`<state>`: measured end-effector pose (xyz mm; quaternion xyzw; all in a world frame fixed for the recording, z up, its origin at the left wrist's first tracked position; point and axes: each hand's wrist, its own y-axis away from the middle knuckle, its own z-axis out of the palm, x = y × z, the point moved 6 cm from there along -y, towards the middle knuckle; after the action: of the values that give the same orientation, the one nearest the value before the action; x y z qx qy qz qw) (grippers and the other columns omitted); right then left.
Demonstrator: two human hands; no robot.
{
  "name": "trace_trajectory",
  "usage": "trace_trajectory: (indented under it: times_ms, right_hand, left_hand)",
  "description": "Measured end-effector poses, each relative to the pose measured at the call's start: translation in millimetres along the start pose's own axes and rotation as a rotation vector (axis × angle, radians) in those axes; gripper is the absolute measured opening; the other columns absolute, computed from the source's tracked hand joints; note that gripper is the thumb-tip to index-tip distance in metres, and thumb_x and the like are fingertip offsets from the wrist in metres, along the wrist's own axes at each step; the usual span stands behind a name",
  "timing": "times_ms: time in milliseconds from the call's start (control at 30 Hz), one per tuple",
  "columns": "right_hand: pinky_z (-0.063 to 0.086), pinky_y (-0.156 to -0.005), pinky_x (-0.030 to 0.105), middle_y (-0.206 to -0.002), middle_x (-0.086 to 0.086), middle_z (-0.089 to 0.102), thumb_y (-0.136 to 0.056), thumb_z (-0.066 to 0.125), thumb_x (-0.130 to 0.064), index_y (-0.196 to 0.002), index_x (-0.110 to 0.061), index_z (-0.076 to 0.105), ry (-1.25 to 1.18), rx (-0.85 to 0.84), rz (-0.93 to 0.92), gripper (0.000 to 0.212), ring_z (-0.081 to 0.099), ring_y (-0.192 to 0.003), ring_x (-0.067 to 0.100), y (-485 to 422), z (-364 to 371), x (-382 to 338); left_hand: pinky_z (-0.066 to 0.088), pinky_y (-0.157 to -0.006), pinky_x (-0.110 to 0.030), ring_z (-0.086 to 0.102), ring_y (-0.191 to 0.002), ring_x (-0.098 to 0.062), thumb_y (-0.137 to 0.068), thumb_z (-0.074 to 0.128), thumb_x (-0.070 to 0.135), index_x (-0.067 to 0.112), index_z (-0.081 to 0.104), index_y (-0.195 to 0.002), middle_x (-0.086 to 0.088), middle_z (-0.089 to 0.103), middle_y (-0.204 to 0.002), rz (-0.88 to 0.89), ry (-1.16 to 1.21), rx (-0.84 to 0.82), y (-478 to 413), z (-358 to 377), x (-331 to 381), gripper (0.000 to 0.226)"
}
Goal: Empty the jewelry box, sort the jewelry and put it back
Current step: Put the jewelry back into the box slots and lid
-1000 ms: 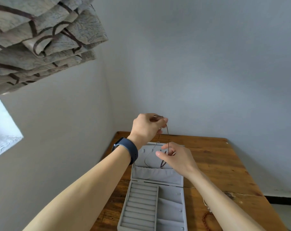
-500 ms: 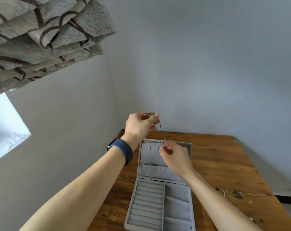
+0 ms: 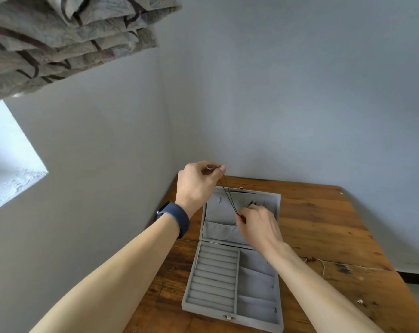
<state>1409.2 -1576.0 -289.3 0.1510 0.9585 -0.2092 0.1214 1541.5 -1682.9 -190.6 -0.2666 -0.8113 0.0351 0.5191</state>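
Necklace, thin dark cord: held taut in the air in front of the raised lid of the jewelry box. Its upper end is pinched by the fingers of the lifted left hand, its lower end by the fingers of the right hand. Jewelry box, grey, lined: lies open on the wooden table, ring rolls at left, compartments at right.
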Motion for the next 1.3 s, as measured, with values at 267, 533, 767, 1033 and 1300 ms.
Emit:
trace_trajectory:
  times_ms: [267, 533, 767, 1033, 1300]
  right_hand:
    - [0.054, -0.075, 0.035, -0.09, 0.001, 0.07, -0.1, 0.04, -0.036, -0.091, -0.019, 0.068, 0.066, -0.162, 0.029, 0.034, 0.067, -0.084, 0.022, 6, 9, -1]
    - [0.057, -0.07, 0.034, -0.085, -0.004, 0.07, -0.095, 0.05, -0.044, -0.089, -0.027, 0.066, -0.053, -0.241, 0.147, 0.024, 0.068, -0.084, 0.021, 2, 18, 15]
    - [0.054, -0.074, 0.021, -0.093, -0.019, 0.074, -0.085, 0.066, -0.042, -0.106, -0.038, 0.07, -0.427, -0.038, 0.207, 0.023, 0.068, -0.088, 0.001, -6, -15, 36]
    - [0.052, -0.07, 0.025, -0.082, -0.013, 0.075, -0.087, 0.072, -0.036, -0.09, -0.033, 0.077, -0.866, -0.14, 0.316, 0.006, 0.069, -0.073, 0.004, -11, -12, 37]
    - [0.048, -0.067, 0.015, -0.08, -0.018, 0.072, -0.093, 0.065, -0.041, -0.089, -0.032, 0.073, -0.618, -0.023, 0.245, 0.013, 0.065, -0.077, -0.002, 3, -12, 44]
  left_hand:
    - [0.041, -0.06, 0.0, 0.062, -0.076, 0.001, -0.092, 0.067, 0.045, 0.021, 0.076, -0.105, 0.018, 0.066, -0.081, 0.07, -0.077, -0.074, 1, 14, -3, 0.028]
    - [0.059, -0.082, -0.034, 0.066, -0.089, -0.008, -0.091, 0.07, 0.039, 0.029, 0.076, -0.098, 0.011, 0.072, -0.094, 0.114, -0.236, -0.207, -2, 47, -7, 0.014]
    - [0.055, -0.08, -0.022, 0.065, -0.09, -0.005, -0.088, 0.073, 0.037, 0.03, 0.078, -0.095, 0.015, 0.072, -0.092, 0.077, -0.28, -0.361, -6, 71, -17, 0.011]
    - [0.049, -0.071, -0.012, 0.063, -0.083, -0.001, -0.087, 0.074, 0.037, 0.029, 0.078, -0.093, 0.018, 0.069, -0.086, 0.106, -0.263, -0.43, 0, 76, -16, 0.01]
    - [0.056, -0.071, -0.027, 0.064, -0.088, -0.007, -0.095, 0.061, 0.042, 0.031, 0.072, -0.103, 0.014, 0.069, -0.095, 0.17, -0.427, -0.283, 30, 67, -30, 0.017]
